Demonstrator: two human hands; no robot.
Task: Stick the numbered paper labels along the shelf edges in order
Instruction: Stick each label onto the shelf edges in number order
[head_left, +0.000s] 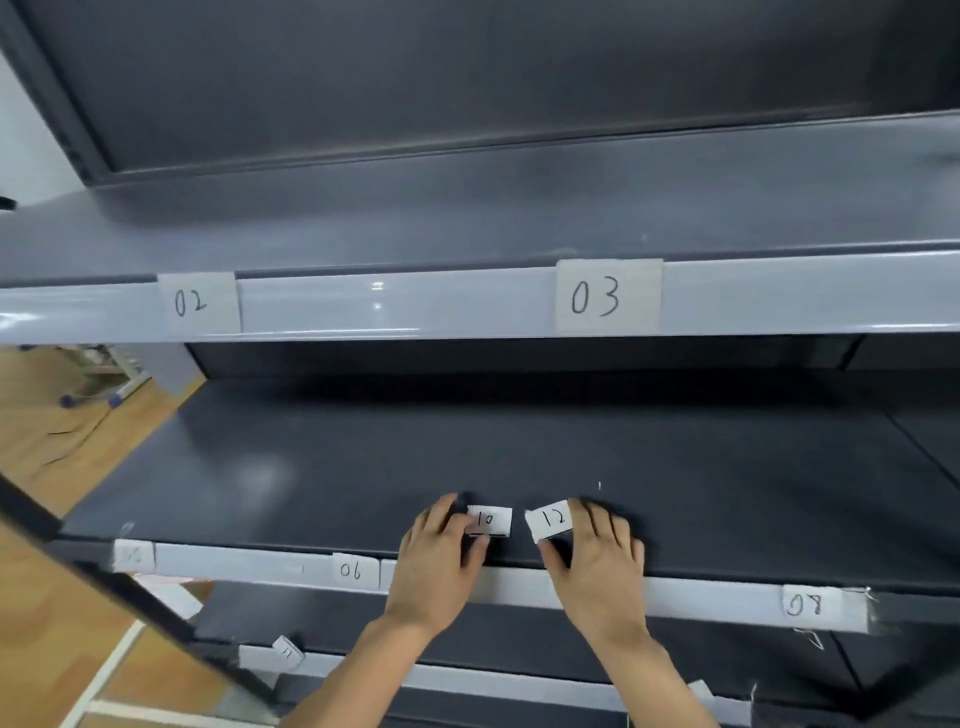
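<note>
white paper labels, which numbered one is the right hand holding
The white paper label marked 12, pinched by the right hand and lying tilted; the left hand holds the label marked 10, which lies square.

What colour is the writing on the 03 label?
Black, on pale paper; the 03 label shows best in the head view.

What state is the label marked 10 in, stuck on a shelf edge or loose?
Loose: the 10 label is pinched in the left hand over the shelf board, behind the front edge.
</note>
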